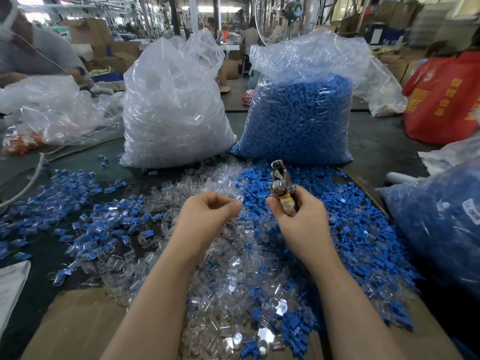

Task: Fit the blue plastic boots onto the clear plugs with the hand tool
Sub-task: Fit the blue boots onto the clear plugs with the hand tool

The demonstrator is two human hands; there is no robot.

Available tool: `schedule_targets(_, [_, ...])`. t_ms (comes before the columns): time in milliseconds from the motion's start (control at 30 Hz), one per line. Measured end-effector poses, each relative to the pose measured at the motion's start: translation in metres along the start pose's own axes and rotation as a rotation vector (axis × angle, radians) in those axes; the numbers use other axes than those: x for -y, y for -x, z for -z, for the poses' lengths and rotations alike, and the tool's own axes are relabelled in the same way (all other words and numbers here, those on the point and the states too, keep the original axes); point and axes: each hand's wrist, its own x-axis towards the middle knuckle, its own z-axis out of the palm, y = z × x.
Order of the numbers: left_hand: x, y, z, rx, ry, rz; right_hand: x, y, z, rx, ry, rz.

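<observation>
Clear plastic was what my left hand (210,211) held: a single plug (238,201) pinched between thumb and fingertips, raised just above the loose clear plugs (205,188) heaped on the table. My right hand (298,214) was wrapped round the taped handles of the hand tool (281,184), its metal head pointing up and away from me; I could not tell whether the head was open or closed. No boot appeared to be seated in the tool, though its head was too small to read with certainty. Loose blue boots (298,183) lay spread directly beneath and beyond the tool, with finished pairs (85,203) scattered to the left. I judged the main risk to be a slip of the pinched plug, since it was smooth and held only at its tip; dropped, it would vanish among identical parts. A misaligned boot could also jam or crack under the tool. Room for movement was adequate between the hands, but two full bags (176,113) closed off the far side and another bag (441,224) crowded the right.
</observation>
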Motion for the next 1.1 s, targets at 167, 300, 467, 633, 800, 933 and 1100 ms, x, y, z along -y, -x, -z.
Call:
schedule_targets(167, [-0.005,0.002,-0.01,-0.048,0.205,-0.087,0.004,0.001,0.0,0.027,-0.077,0.03])
schedule_targets(300, [-0.007,0.003,-0.013,-0.053,0.262,-0.135,0.005,0.001,0.001,0.055,-0.118,0.038])
schedule_targets(467, [-0.008,0.005,-0.014,0.043,0.344,-0.088,0.006,0.002,0.001,0.058,-0.139,0.05])
schedule_targets(633, [-0.011,0.007,-0.012,0.113,0.442,-0.011,0.008,0.002,0.0,0.047,-0.166,0.07])
schedule_targets(800, [-0.013,0.006,-0.009,0.183,0.638,0.104,0.009,0.003,0.0,0.051,-0.176,0.081])
schedule_targets(933, [-0.013,0.006,-0.006,0.212,0.721,0.145,0.008,0.003,0.001,0.044,-0.186,0.072])
schedule_targets(1100, [-0.012,0.005,-0.003,0.219,0.75,0.173,0.009,0.003,0.001,0.046,-0.196,0.071])
